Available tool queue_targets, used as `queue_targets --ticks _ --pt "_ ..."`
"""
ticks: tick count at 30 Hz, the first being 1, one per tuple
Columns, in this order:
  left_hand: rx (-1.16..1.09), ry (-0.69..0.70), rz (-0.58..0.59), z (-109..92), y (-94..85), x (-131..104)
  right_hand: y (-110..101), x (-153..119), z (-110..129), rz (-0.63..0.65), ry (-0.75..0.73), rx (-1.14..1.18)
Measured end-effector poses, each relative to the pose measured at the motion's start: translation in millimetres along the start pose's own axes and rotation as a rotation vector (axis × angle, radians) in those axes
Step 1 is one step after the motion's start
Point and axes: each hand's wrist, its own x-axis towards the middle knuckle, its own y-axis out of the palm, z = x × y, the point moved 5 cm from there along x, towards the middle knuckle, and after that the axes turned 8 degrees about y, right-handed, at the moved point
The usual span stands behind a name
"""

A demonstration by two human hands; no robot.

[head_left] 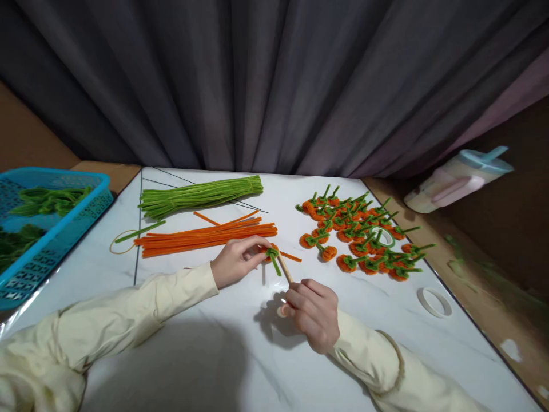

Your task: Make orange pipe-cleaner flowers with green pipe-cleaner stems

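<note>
My left hand (pixel 240 258) is pinched around a small orange and green chenille-stem ornament (pixel 273 254), whose green stem points down toward me. My right hand (pixel 312 312) is closed on a thin tan stick (pixel 285 266), and the stick's far end meets the ornament. Just beyond my left hand lies a bundle of orange chenille stems (pixel 206 237), with a few loose ones around it. Farther back is a thick bundle of green chenille stems (pixel 201 195). To the right, many similar orange ornaments (pixel 355 229) with green tops lie grouped together.
A blue basket (pixel 92 200) with green pieces stands at the left. A roll of tape (pixel 381 236) lies among the ornaments, and a white ring (pixel 434 302) near the right edge. A lidded cup (pixel 458 182) stands beyond the table's right side. A dark curtain (pixel 257 86) hangs behind.
</note>
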Motion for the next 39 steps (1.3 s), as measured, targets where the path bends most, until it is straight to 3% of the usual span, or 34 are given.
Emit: queue_targets --ticks 2,7,11,18,23,26,29,34,39 --pt "-0.001 0.044 0.015 -0.8 0.7 -1.4 0.7 -1.6 -5.1 -0.037 0.056 0.069" --pt "-0.009 0.169 0.078 -4.6 0.8 -5.6 4.5 -7.7 -35.8 -0.165 0.404 0.222" --pt "0.08 0.278 0.094 -10.9 -1.0 -6.6 12.4 -6.0 -43.4 -0.051 0.458 0.167" --pt "0.053 0.222 0.102 -9.9 0.6 -5.6 25.3 -4.8 -44.8 0.157 0.519 0.194" --pt "-0.154 0.062 0.181 -3.1 6.2 -6.6 29.2 -9.6 -47.6 0.153 0.592 0.282" --pt "-0.202 -0.028 0.159 0.7 9.7 -6.7 30.0 -11.5 -49.1 0.141 0.669 0.321" --pt "-0.067 -0.061 0.099 -0.1 10.4 -5.8 31.8 -13.0 -50.9 0.146 0.783 0.381" --pt "0.284 0.174 0.103 -16.9 13.2 -1.6 36.9 -14.4 -52.6 0.151 0.915 0.535" --pt "0.414 0.193 0.09 -15.2 14.3 1.0 42.2 -17.4 -55.7 0.161 1.001 0.641"
